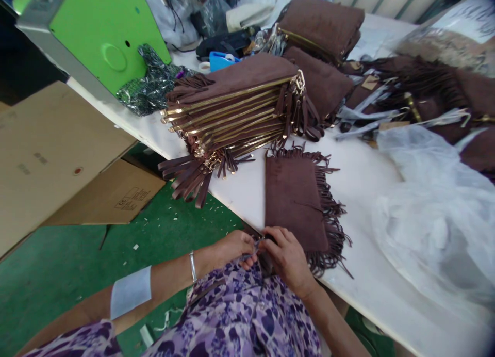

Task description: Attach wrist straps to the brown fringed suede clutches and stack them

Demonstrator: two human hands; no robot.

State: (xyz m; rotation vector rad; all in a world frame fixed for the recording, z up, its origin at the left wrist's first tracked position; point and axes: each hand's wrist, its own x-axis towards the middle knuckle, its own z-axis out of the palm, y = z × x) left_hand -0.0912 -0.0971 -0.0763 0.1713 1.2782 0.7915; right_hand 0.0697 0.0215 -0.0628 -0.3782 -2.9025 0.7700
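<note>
A brown fringed pouch (pixel 296 199) lies flat on the white table, its fringe along the far, right and near edges. At its near left corner, by the table's edge, my hands meet. My left hand (pixel 237 248) is closed, with the fingertips pinching a small thing that looks like clear plastic, too small to make out. My right hand (pixel 288 256) has its fingers curled and pressed together around a dark brown strap (pixel 266 264) that hangs at the pouch's corner. The fingers hide most of what lies between them.
A stack of brown pouches (pixel 240 96) with gold zippers stands at the table's far edge. More brown pouches (pixel 320 24) lie behind it. Clear plastic bags (pixel 436 217) lie on the right. A green-sided machine (pixel 104 32) and cardboard boxes (pixel 58 156) are on the left.
</note>
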